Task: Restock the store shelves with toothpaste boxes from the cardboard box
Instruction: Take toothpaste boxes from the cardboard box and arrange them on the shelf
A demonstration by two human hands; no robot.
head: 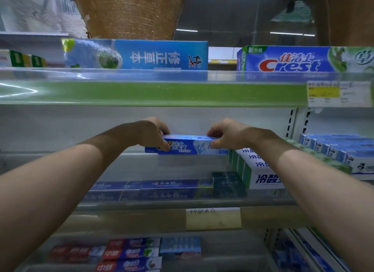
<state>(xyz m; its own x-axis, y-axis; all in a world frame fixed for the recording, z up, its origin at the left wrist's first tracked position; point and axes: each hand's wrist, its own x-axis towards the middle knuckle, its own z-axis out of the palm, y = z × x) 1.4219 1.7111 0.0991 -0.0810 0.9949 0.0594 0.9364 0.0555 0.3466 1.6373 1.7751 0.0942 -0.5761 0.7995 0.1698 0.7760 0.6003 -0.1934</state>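
While left grip point(153, 133) and right grip point(224, 135) pinch the Crest box point(190, 145) | white-green boxes point(258, 171) just beside, right

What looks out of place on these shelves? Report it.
The blue box on the top shelf sits upside down: its lettering is inverted, while the Crest box to its right reads upright.

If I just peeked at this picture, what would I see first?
First you'd see two bare arms reaching in, with the left hand and the right hand gripping the ends of a blue Crest toothpaste box at the back of the middle shelf. Next comes the big Crest box up high on the right, above a bright green shelf edge.
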